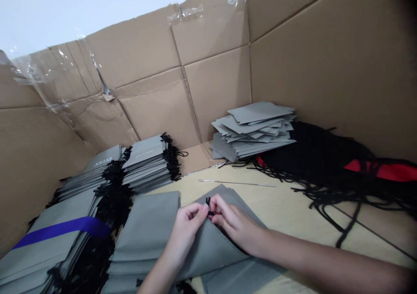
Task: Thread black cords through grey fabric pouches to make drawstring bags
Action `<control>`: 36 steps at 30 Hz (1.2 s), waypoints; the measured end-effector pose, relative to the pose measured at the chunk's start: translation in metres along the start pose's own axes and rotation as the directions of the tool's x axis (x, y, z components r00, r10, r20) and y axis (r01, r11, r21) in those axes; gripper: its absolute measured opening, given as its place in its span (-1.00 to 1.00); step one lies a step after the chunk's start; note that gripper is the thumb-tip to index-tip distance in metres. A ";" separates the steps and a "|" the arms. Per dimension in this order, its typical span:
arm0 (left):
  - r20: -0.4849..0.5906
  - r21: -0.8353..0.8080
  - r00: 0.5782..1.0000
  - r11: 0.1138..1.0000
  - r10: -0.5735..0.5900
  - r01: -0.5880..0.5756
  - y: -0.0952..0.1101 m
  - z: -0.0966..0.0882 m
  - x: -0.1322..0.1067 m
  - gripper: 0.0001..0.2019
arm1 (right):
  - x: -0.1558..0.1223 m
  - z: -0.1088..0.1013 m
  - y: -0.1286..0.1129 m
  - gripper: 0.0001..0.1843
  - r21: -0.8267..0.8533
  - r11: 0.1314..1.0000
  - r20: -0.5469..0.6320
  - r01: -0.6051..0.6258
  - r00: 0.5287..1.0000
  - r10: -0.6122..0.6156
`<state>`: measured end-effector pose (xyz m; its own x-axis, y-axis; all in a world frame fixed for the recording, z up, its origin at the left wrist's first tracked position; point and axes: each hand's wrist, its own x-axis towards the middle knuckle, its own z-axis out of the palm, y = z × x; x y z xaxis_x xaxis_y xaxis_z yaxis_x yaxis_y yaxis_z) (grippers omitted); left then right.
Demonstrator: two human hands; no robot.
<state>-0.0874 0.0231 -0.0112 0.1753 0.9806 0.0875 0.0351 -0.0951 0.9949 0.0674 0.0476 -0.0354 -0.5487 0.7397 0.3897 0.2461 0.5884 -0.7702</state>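
Both bare hands work close together over a flat grey non-woven fabric bag point(211, 250) lying on the pale wooden table point(286, 207). The left hand point(187, 229) and right hand point(236, 226) are each narrowly pinched, thumb against fingertips, around short black cord ends point(207, 206) that stick out at the bag's folded upper edge; the pinch looks meant to keep these thin ends from slipping back into the fabric. The bag sits directly under the hands, apparently so that both can steady it against the table. Just beyond the fingers lies a long thin metal rod point(236, 183), apart from the hands and nothing blocking it. To the left, stacks of grey bags with bunched black cords point(145, 163) rise against the tan corrugated cardboard wall point(211, 92), one stack crossed by a blue strap point(61, 229). Further right, a loose pile of flat grey fabric pieces point(254, 129) rests beside a tangle of black cords point(312, 155) with red fabric point(379, 171) among them, its strands trailing across the table.
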 end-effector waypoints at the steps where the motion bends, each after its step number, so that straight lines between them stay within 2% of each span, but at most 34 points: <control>1: -0.001 -0.036 1.000 0.999 -0.027 0.027 0.001 0.001 -0.001 -0.60 | -0.001 0.000 0.000 -0.99 -0.033 0.999 -0.007 -0.005 1.000 0.005; 6: 0.000 -0.289 0.975 0.933 -0.221 0.212 0.001 -0.001 -0.008 -0.72 | -0.001 -0.004 -0.001 -0.88 -0.203 0.977 0.004 0.063 0.998 -0.063; 9: -0.039 -0.391 0.916 0.849 -0.400 0.355 -0.003 -0.005 -0.010 -0.73 | 0.002 -0.011 0.000 -0.90 -0.359 0.906 0.056 0.225 0.974 -0.219; 11: -0.064 -0.425 0.886 0.815 -0.460 0.393 -0.005 -0.006 -0.010 -0.76 | 0.004 -0.016 0.001 -0.88 -0.433 0.830 0.102 0.351 0.934 -0.341; 15: -0.048 -0.482 0.877 0.780 -0.479 0.400 -0.004 -0.005 -0.010 -0.76 | 0.007 -0.024 0.003 -0.81 -0.573 0.646 0.183 0.504 0.847 -0.499; 18: 0.012 -0.519 0.872 0.742 -0.489 0.424 -0.003 -0.005 -0.009 -0.68 | 0.007 -0.027 0.000 -0.76 -0.676 0.495 0.257 0.546 0.804 -0.536; 23: 0.070 -0.552 0.850 0.690 -0.521 0.468 -0.001 -0.006 -0.010 -0.62 | 0.006 -0.030 -0.008 -0.73 -0.737 0.308 0.353 0.601 0.732 -0.583; 25: 0.037 -0.534 0.868 0.725 -0.495 0.436 0.001 -0.004 -0.011 -0.63 | 0.006 -0.030 -0.009 -0.75 -0.741 0.251 0.380 0.622 0.698 -0.607; 29: -0.035 -0.425 0.940 0.856 -0.340 0.294 0.003 0.002 -0.011 -0.72 | 0.007 -0.027 -0.010 -0.81 -0.754 0.128 0.398 0.645 0.603 -0.692; 31: -0.077 -0.356 0.954 0.902 -0.291 0.246 0.000 0.004 -0.008 -0.73 | 0.008 -0.026 -0.008 -0.84 -0.751 0.077 0.424 0.656 0.569 -0.705; 33: -0.125 -0.304 0.956 0.928 -0.264 0.216 -0.004 0.004 -0.004 -0.69 | 0.009 -0.026 -0.004 -0.84 -0.740 0.096 0.434 0.666 0.581 -0.688; 34: -0.153 -0.285 0.959 0.940 -0.238 0.188 -0.006 0.003 -0.003 -0.67 | 0.009 -0.026 -0.001 -0.83 -0.731 0.156 0.412 0.664 0.611 -0.676; 35: -0.182 -0.266 0.963 0.953 -0.201 0.149 -0.008 0.002 -0.001 -0.65 | 0.010 -0.025 0.001 -0.83 -0.716 0.259 0.360 0.649 0.660 -0.660; 36: -0.210 -0.248 0.965 0.963 -0.157 0.103 -0.009 0.001 0.000 -0.65 | 0.010 -0.024 0.003 -0.83 -0.690 0.399 0.274 0.604 0.728 -0.628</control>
<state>-0.0870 0.0242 -0.0201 -0.0433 0.9972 -0.0610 -0.1917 0.0516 0.9801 0.0819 0.0648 -0.0219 -0.7733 0.0797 0.6290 0.3186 0.9066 0.2768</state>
